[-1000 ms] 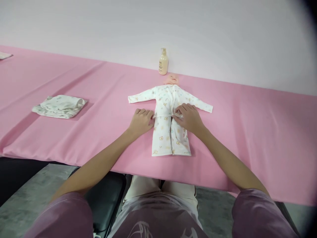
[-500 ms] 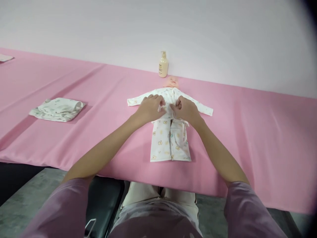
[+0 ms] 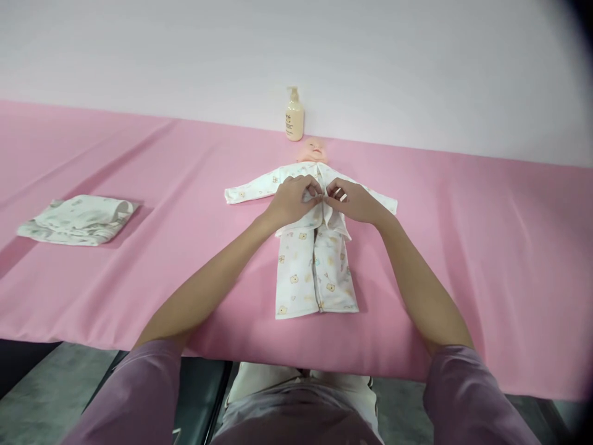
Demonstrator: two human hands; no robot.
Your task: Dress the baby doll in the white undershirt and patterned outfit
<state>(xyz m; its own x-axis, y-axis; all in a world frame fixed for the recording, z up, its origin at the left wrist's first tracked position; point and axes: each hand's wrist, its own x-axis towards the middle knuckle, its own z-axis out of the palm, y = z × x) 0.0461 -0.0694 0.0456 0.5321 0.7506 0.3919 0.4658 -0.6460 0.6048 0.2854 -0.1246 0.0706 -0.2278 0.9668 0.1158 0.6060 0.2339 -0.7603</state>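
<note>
white bear-print romper [image 3: 296, 272], spread flat, sleeves out

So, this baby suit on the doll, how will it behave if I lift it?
The baby suit lies flat and bunches where the left hand and right hand pinch it, so it's probably floppy and light. The doll at its collar likely adds weight.

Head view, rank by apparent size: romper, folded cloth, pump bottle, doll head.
1. romper, clearly largest.
2. folded cloth, at the left.
3. pump bottle and doll head: about alike. The bottle is taller, the head wider, so there is no ranking between them.
</note>
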